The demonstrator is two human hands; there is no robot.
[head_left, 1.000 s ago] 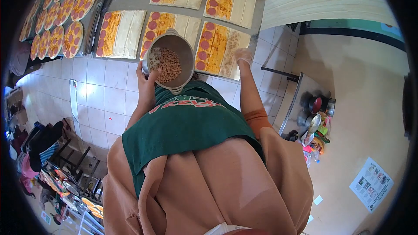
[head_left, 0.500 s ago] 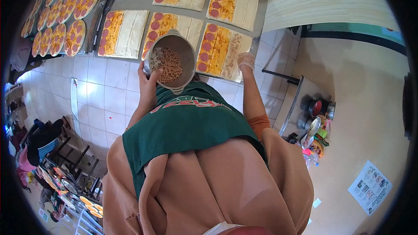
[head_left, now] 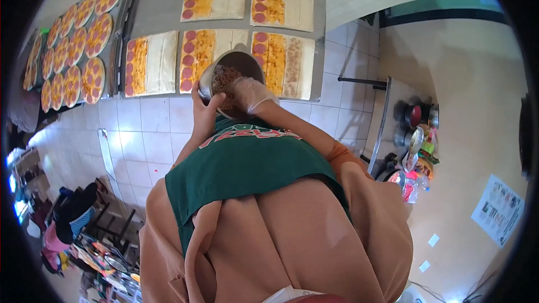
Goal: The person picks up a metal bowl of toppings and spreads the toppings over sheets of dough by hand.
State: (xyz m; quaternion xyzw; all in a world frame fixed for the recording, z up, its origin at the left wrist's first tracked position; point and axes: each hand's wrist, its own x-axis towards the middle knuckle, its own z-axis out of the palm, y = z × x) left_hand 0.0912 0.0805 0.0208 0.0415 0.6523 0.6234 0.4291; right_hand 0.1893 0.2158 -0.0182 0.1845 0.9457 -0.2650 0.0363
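My left hand (head_left: pixel 205 105) grips the near left rim of a metal pot (head_left: pixel 250 63), tilted toward me in front of my apron. Brown crumbled ground meat (head_left: pixel 224 77) lies inside the pot. My right hand (head_left: pixel 254 95), in a clear plastic glove, reaches into the pot at the meat; its fingertips are hidden there. Behind the pot, a dough sheet (head_left: pixel 306 67) carries pepperoni slices, orange sauce and a strip of crumbled meat. Partly covered by the pot is another dough sheet (head_left: pixel 193 62), with pepperoni and sauce on its left half.
The sheets lie on a grey metal tray (head_left: pixel 154 3), with more dough sheets (head_left: pixel 160 64) around. Small round pizzas (head_left: pixel 93 80) fill trays at the left. On the right stands a side table (head_left: pixel 384 129) with pots and packets. Chairs and bags are at lower left.
My right hand has moved left from the right-hand dough sheet into the pot. The pot has shifted slightly right and down, still in my left hand. The view has turned a little.
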